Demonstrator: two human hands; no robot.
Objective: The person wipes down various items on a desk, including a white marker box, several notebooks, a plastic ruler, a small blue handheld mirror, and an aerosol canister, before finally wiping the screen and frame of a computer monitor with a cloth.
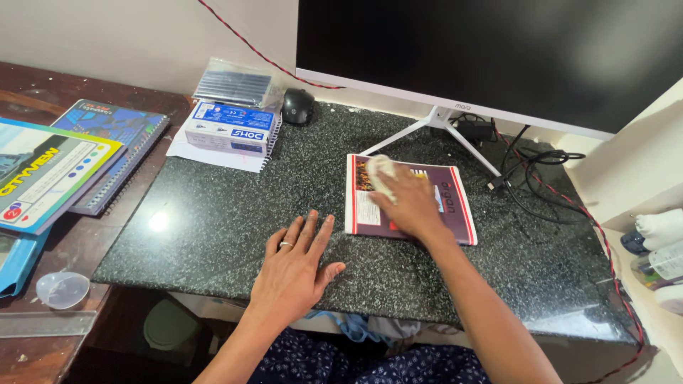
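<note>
On the granite slab (pixel 213 213), the left hand (pixel 295 267) lies flat, released; the right hand (pixel 409 203) presses a pale cloth (pixel 379 174) onto a booklet (pixel 455 206).

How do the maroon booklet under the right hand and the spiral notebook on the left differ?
The maroon booklet with red edge stripes lies alone on the speckled dark stone slab; the blue spiral-bound notebook lies on the brown wooden table, partly under a green-and-yellow book. The right hand presses a pale cloth on the booklet; no hand touches the notebook. Both lie flat and closed.
</note>
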